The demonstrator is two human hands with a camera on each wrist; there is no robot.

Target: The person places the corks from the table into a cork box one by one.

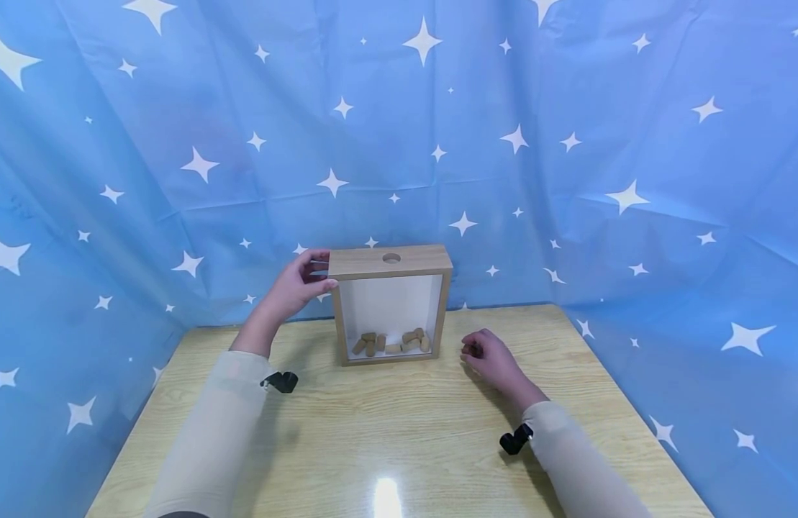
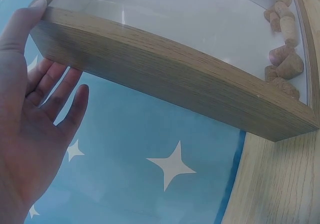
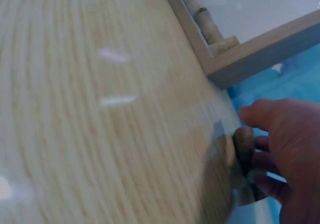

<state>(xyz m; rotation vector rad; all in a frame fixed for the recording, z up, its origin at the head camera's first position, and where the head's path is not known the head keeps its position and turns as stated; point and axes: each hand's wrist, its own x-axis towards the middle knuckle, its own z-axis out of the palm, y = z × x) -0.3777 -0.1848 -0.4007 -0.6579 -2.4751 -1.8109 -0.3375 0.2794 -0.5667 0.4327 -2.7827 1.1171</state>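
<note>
A wooden shadow box (image 1: 446,309) with a clear front and a round hole (image 1: 391,258) in its top stands upright on the table. Several corks (image 1: 381,342) lie along its bottom inside, also seen as corks (image 2: 289,30) in the left wrist view. My left hand (image 1: 295,289) grips the box's upper left corner, thumb on the front edge and fingers at the side and back. To the right of the box, low over the table, my right hand (image 1: 491,360) has curled fingers. In the right wrist view it holds a brown cork (image 3: 244,143), partly hidden by the fingers.
The light wood table (image 1: 386,424) ends just behind the box. Blue cloth (image 1: 386,144) with white stars hangs at the back and both sides. A small black device (image 1: 517,439) sits on the right wrist, and another black device (image 1: 282,382) on the left.
</note>
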